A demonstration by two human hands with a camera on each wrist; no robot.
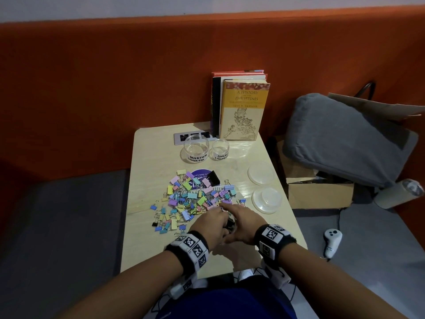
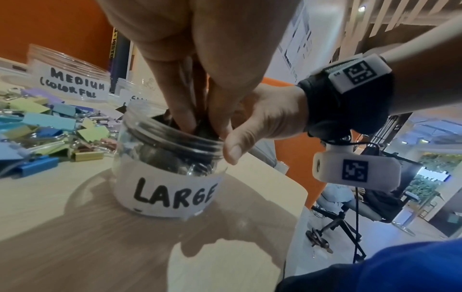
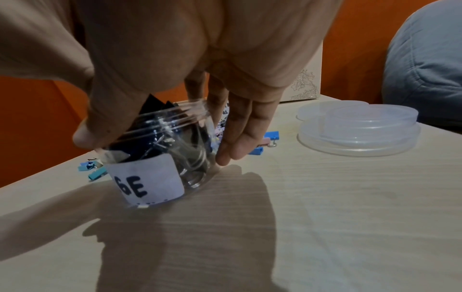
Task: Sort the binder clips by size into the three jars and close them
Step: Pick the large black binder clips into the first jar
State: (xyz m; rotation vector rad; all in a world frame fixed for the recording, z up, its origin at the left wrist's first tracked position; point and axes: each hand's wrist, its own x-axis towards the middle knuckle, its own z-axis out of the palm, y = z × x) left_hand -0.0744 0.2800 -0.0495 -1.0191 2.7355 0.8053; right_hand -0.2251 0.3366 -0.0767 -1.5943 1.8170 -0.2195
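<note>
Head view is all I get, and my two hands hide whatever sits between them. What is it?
Observer: From the left wrist view, it is a clear jar labelled LARGE, standing upright on the table.
Operator: Okay, and which hand is doing what to it?
Observer: The right hand grips its threaded neck, thumb on one side and fingers on the other, while the left hand reaches its fingers into the open mouth, where dark clips already lie.
</note>
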